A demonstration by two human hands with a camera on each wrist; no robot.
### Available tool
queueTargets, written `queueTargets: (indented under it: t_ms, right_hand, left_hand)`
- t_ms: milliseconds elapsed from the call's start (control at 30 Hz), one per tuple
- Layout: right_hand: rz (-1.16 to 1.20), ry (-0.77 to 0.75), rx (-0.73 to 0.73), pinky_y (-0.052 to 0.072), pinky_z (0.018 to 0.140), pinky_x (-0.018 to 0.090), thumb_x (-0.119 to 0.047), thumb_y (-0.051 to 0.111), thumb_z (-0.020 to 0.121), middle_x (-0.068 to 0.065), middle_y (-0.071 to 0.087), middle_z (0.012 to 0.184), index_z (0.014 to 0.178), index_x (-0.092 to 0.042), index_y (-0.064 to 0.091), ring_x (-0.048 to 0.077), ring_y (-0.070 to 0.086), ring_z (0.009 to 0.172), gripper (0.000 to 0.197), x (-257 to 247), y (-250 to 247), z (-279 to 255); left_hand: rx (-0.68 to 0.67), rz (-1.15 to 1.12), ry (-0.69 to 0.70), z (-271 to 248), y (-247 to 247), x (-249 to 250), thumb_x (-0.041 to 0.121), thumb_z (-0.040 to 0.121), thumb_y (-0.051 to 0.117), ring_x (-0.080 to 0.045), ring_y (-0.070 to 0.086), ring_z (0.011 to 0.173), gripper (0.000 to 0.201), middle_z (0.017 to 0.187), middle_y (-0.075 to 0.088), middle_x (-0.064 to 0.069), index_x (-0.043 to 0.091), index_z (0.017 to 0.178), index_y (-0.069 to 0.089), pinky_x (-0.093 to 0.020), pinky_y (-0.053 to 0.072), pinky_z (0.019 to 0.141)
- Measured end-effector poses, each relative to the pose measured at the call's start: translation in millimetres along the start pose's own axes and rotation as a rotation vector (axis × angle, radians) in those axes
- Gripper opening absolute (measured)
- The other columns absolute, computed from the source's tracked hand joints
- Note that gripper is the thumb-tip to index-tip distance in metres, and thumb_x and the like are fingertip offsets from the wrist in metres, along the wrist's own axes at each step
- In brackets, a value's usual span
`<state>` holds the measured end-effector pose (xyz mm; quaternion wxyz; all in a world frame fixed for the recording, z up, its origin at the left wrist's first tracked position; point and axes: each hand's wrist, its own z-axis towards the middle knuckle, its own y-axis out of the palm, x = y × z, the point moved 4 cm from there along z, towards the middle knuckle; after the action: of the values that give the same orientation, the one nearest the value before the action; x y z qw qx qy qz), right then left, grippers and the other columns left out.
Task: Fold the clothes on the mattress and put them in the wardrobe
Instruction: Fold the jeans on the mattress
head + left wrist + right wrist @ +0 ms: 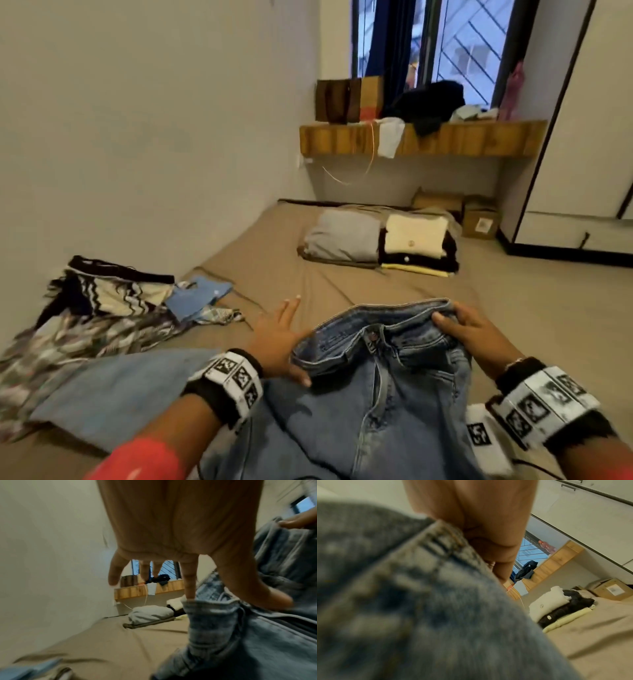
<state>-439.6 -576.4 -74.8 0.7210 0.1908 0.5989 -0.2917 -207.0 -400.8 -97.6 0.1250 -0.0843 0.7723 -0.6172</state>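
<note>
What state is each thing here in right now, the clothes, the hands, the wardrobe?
Jeans: unfolded, spread on the mattress, fly open.
Left hand: fingers spread, thumb on the waistband.
Right hand: grips the waistband's right side.
Patterned clothes: unfolded, heaped by the wall.
Stack: folded, at the mattress's far end.
Grey garment: folded, beside the stack.
Wardrobe: doors closed.

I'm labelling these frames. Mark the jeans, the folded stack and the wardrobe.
jeans (394,394): head view, front panel beside the fly.
folded stack (416,234): head view, cream top garment.
wardrobe (589,137): head view, white door panel at right.
</note>
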Motion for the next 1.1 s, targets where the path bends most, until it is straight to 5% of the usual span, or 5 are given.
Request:
queueTargets:
  t_ms: [300,500,600,967,1100]
  right_hand:
    - [0.136,-0.04,-0.067,0.055,0.073,0.027,-0.057,0.081,0.052,0.008,0.071,0.091,0.088,-0.023,0.073,0.02,0.068,0.083,0.051,0,-8,-6]
    - [0.059,-0.017,0.076,0.055,0.063,0.023,-0.067,0.081,0.036,0.005,0.072,0.083,0.1,-0.006,0.062,0.017,0.068,0.073,0.09,-12,-38,6]
    - [-0.013,-0.004,0.138,0.054,0.059,0.02,-0.074,0.077,0.028,-0.001,0.073,0.077,0.095,-0.01,0.062,0.011,0.068,0.068,0.094,-17,-51,11]
    - [0.032,0.001,-0.044,0.055,0.06,0.021,-0.065,0.081,0.034,0.004,0.072,0.082,0.097,-0.009,0.057,0.014,0.069,0.072,0.088,-46,-37,-8]
    - [-0.138,0.094,0.038,0.051,0.058,0.014,-0.035,0.064,0.082,0.01,0.065,0.084,0.092,-0.013,0.057,0.015,0.065,0.074,0.026,-59,-45,-3]
  left_hand:
    - [0.24,-0.167,0.032,49,-4,71,0.062,0.079,0.055,-0.026,-0.01,0.144,0.07,0.157,-0.009,-0.007,0.027,0.137,0.04,-0.063,-0.003,0.108]
    - [0.432,-0.419,0.224,43,-21,64,0.042,0.088,0.052,-0.015,0.03,0.135,0.033,0.147,0.032,0.005,0.021,0.111,0.06,-0.052,0.023,0.105]
    - [0.471,-0.446,0.337,32,-35,60,0.044,0.088,0.043,-0.025,0.057,0.101,0.038,0.11,0.062,-0.004,0.012,0.104,0.058,-0.036,0.038,0.084]
    - [0.446,-0.479,0.345,24,-45,64,0.019,0.089,0.055,-0.026,0.057,0.095,0.02,0.102,0.064,-0.011,0.007,0.102,0.064,-0.028,0.04,0.078]
    - [0.575,-0.487,0.433,17,-64,64,0.021,0.087,0.049,-0.019,0.052,0.083,0.022,0.093,0.061,-0.009,0.004,0.096,0.06,-0.025,0.033,0.069]
